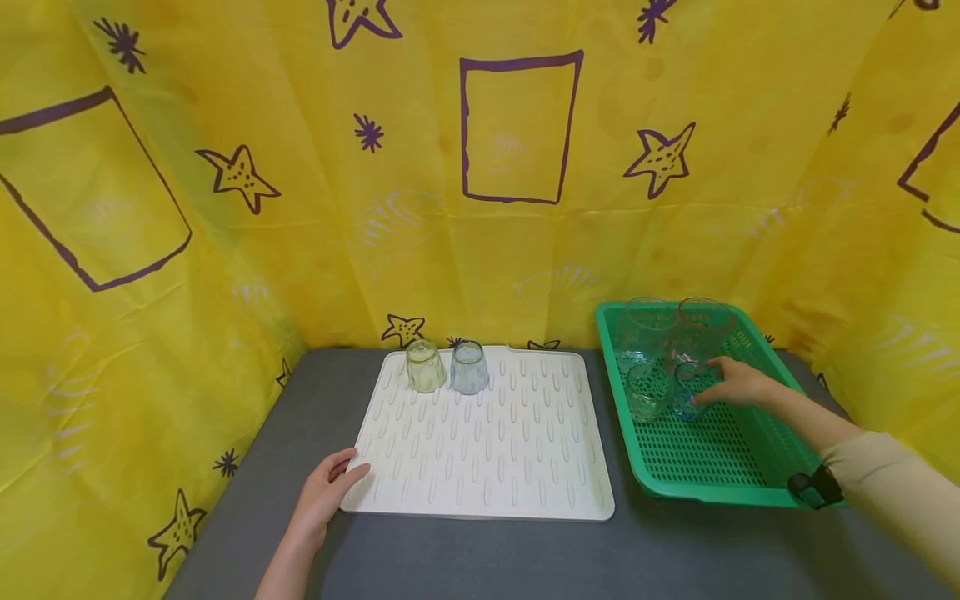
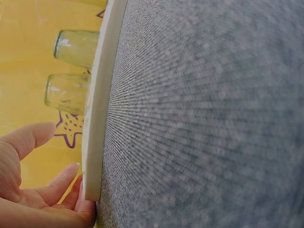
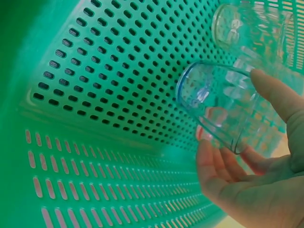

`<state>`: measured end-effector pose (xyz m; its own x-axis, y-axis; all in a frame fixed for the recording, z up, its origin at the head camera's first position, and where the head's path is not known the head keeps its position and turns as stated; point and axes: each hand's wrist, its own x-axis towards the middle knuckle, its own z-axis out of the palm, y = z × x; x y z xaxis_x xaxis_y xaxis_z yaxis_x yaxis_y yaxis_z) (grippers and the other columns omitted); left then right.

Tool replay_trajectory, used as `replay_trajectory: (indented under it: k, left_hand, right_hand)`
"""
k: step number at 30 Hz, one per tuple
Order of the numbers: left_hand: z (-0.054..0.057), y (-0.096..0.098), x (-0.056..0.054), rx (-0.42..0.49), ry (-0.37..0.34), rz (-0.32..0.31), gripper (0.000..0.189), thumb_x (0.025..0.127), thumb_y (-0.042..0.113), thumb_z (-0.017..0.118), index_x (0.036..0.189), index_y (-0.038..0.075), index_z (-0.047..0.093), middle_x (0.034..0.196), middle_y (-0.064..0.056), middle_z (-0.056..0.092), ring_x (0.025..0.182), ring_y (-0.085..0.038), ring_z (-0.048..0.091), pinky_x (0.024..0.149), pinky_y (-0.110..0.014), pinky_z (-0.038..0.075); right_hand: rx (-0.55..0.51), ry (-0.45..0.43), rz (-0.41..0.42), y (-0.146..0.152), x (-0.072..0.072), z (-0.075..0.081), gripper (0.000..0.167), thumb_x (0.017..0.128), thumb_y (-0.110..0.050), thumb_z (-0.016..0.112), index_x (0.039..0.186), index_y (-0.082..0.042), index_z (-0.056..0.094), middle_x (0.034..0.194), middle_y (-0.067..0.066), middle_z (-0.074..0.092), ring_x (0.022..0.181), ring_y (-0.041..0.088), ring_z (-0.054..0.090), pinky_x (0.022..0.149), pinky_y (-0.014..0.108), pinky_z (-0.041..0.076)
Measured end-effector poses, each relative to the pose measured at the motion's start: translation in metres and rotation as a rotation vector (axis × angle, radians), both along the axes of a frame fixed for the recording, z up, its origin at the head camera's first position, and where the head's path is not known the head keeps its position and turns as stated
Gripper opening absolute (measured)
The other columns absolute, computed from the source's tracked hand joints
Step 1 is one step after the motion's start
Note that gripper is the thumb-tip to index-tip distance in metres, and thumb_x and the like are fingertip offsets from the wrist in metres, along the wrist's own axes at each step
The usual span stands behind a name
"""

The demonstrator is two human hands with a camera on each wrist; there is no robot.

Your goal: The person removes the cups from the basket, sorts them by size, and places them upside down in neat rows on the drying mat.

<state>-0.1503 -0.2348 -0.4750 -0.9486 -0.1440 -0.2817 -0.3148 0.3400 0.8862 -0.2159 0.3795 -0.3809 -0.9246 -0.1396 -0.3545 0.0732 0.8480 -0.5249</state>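
In the head view, my right hand [image 1: 738,385] reaches into a green perforated basket [image 1: 712,492]. It holds a blue-tinted drinking glass [image 3: 213,102], thumb on one side and fingers on the other, as the right wrist view shows. Beside that glass stands a small clear glass [image 1: 645,398]; behind are two taller glasses, one clear [image 1: 649,337] and one with a reddish rim [image 1: 703,333]. My left hand [image 1: 322,493] touches the front left edge of a white ridged drying mat [image 1: 480,467], thumb held apart. On the mat's back left stand an upside-down greenish-yellow glass [image 1: 425,369] and a pale blue-grey one [image 1: 469,371].
A dark grey tabletop [image 1: 465,558] bears the mat and the basket, with a narrow gap between the two. Yellow patterned cloth [image 1: 517,250] hangs behind and at both sides. The basket's raised walls surround the glasses inside it.
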Motion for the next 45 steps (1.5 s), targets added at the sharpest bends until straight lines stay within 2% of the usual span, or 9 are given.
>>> replay_trajectory:
  k: [7,15,25,39,45]
  left_hand:
    - [-0.001,-0.001,0.001,-0.001,0.0,0.004,0.063,0.093,0.025,0.067,0.142,-0.006,0.04,0.146,-0.029,0.036,0.134,-0.039,0.032,0.109,-0.052,0.03]
    - [0.0,0.0,0.003,0.002,-0.002,0.006,0.063,0.093,0.025,0.066,0.141,-0.006,0.041,0.146,-0.029,0.036,0.135,-0.039,0.032,0.109,-0.053,0.029]
    - [0.0,0.0,0.003,-0.008,0.0,0.008,0.062,0.093,0.024,0.066,0.141,-0.006,0.041,0.146,-0.029,0.036,0.134,-0.04,0.031,0.109,-0.053,0.029]
    - [0.001,0.0,0.002,-0.013,0.022,0.005,0.063,0.093,0.025,0.066,0.142,-0.006,0.039,0.143,-0.028,0.038,0.131,-0.039,0.033,0.108,-0.053,0.03]
    - [-0.001,-0.001,0.001,-0.002,0.02,0.01,0.063,0.093,0.024,0.065,0.142,-0.006,0.039,0.142,-0.028,0.039,0.129,-0.038,0.034,0.108,-0.051,0.031]
  right_hand:
    - [0.026,0.039,-0.005,0.001,0.0,-0.003,0.099,0.084,-0.04,0.073,0.137,0.026,0.02,0.135,0.05,0.025,0.118,0.063,0.034,0.089,0.063,0.042]
    - [0.022,0.072,-0.031,0.002,0.005,0.002,0.092,0.088,-0.038,0.071,0.136,0.025,0.024,0.135,0.046,0.029,0.117,0.061,0.036,0.088,0.062,0.043]
    - [0.001,0.111,-0.06,0.0,0.016,0.01,0.096,0.087,-0.044,0.07,0.14,0.021,0.023,0.138,0.044,0.03,0.117,0.06,0.037,0.087,0.062,0.043]
    - [-0.187,0.114,-0.156,0.0,0.036,0.019,0.097,0.091,-0.046,0.065,0.149,0.012,0.013,0.145,0.04,0.022,0.125,0.057,0.029,0.09,0.064,0.039]
    - [-0.278,0.154,-0.202,-0.007,0.045,0.023,0.097,0.094,-0.044,0.062,0.152,0.008,0.005,0.15,0.038,0.015,0.129,0.054,0.026,0.092,0.066,0.035]
